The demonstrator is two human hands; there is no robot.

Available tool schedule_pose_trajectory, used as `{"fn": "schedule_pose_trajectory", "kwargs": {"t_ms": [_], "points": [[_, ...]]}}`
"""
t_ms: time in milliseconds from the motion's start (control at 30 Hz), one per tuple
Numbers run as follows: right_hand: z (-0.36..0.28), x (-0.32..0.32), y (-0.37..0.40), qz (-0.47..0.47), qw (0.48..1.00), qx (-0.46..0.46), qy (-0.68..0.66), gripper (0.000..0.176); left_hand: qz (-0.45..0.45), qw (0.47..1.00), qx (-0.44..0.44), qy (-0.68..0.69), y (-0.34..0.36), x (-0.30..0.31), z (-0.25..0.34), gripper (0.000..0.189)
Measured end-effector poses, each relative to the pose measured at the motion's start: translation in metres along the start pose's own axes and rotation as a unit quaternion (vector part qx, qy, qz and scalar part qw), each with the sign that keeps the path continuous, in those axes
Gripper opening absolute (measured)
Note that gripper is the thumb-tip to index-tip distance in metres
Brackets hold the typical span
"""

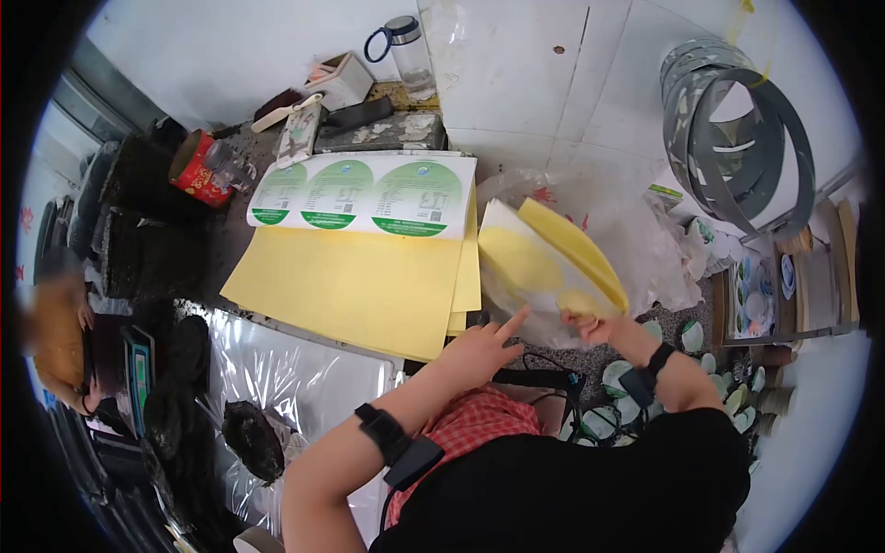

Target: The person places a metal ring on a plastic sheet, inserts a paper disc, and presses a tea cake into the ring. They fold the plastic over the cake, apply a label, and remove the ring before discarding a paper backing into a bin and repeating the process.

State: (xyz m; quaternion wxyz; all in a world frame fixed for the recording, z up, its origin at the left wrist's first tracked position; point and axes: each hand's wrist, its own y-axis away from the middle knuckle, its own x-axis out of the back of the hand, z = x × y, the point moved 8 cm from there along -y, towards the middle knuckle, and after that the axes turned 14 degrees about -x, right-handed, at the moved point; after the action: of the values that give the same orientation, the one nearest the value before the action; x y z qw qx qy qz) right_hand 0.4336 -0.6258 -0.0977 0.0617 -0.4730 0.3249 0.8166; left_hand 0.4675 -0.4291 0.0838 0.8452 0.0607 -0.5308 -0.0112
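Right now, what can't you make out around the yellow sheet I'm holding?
Head view only:
- Green round labels: print too small to read.
- Right hand: fingertips hidden behind the curled yellow sheet.
- Left hand: contact with the sheet unclear.
- Person at left: blurred, cut by lens rim.

- Curled yellow sheet point(553, 263): lower corner hidden inside the right hand point(590, 324), whose fingers are mostly covered by the sheet.
- Left hand point(484, 348): palm turned away; contact with the sheet cannot be told.
- Round green labels point(369, 195): print too small to read.
- Yellow stack point(350, 286): far edge hidden under the label sheet.
- Person at left point(55, 341): blurred, cut off by the dark lens rim.
- Dark lumps point(253, 438): identity unclear; lower ones lost in the rim.
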Motion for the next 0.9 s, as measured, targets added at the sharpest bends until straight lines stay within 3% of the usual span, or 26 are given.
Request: {"fn": "schedule_pose_trajectory", "kwargs": {"t_ms": [100,133,233,300,333,367,433,467,500,567,633,700,733,767,800,833,867,900], "points": [[0.02,-0.023,0.003,-0.041,0.998,-0.001,0.057,0.047,0.032,0.997,0.059,-0.029,-0.021,-0.037,-0.036,0.04],[0.022,-0.033,0.003,-0.113,0.991,-0.031,0.061,0.045,0.012,0.998,0.063,-0.013,-0.022,-0.047,-0.042,0.04],[-0.03,0.032,-0.005,-0.066,0.997,-0.026,0.038,0.043,-0.004,0.998,0.062,0.022,-0.019,-0.041,-0.044,0.04],[-0.103,0.096,-0.029,0.164,0.971,0.172,0.028,0.049,0.044,0.998,0.043,0.03,-0.013,-0.019,-0.035,0.041],[-0.138,0.117,-0.031,0.278,0.923,0.264,0.026,0.052,0.049,0.998,0.03,0.015,-0.01,-0.015,-0.034,0.042],[-0.146,0.099,-0.019,0.36,0.877,0.304,0.099,0.055,0.058,0.998,0.018,0.0,-0.01,-0.011,-0.034,0.042],[-0.152,0.05,0.008,0.552,0.729,0.334,0.228,0.061,0.068,0.998,0.005,-0.009,-0.008,-0.002,-0.031,0.043],[-0.205,0.079,0.011,0.587,0.595,0.391,0.386,0.061,0.074,0.997,0.007,-0.005,-0.008,0.006,-0.03,0.043],[-0.249,0.107,0.014,0.629,0.406,0.435,0.499,0.062,0.079,0.997,0.01,-0.003,-0.006,0.012,-0.031,0.044],[-0.211,0.016,0.053,0.73,0.195,0.328,0.567,0.079,0.086,0.996,0.033,0.02,-0.002,0.017,-0.038,0.044],[-0.259,0.013,0.092,0.761,0.16,0.29,0.558,0.069,0.123,0.992,0.024,0.015,-0.001,0.022,-0.043,0.043],[-0.328,0.029,0.114,0.659,-0.143,0.311,0.67,0.042,0.183,0.983,0.005,-0.024,0.004,0.024,-0.046,0.043],[-0.365,0.047,0.119,0.626,-0.194,0.314,0.687,0.047,0.195,0.981,-0.016,-0.014,0.007,0.027,-0.043,0.043],[-0.343,0.017,0.116,0.557,-0.163,0.292,0.76,0.047,0.207,0.978,-0.03,-0.009,0.016,0.03,-0.04,0.043],[-0.32,-0.025,0.134,0.581,0.118,0.468,0.655,0.04,0.192,0.981,-0.016,0.006,0.035,0.038,-0.032,0.042],[-0.26,-0.086,0.107,0.54,0.189,0.33,0.751,0.037,0.183,0.983,-0.003,0.02,0.056,0.048,-0.025,0.042],[-0.176,-0.153,0.077,0.547,0.301,0.175,0.761,0.036,0.239,0.968,-0.021,-0.073,0.088,0.05,-0.015,0.041],[-0.14,-0.181,0.054,0.488,0.311,0.166,0.798,0.028,0.252,0.964,0.057,-0.058,0.124,0.05,-0.016,0.042]]}}
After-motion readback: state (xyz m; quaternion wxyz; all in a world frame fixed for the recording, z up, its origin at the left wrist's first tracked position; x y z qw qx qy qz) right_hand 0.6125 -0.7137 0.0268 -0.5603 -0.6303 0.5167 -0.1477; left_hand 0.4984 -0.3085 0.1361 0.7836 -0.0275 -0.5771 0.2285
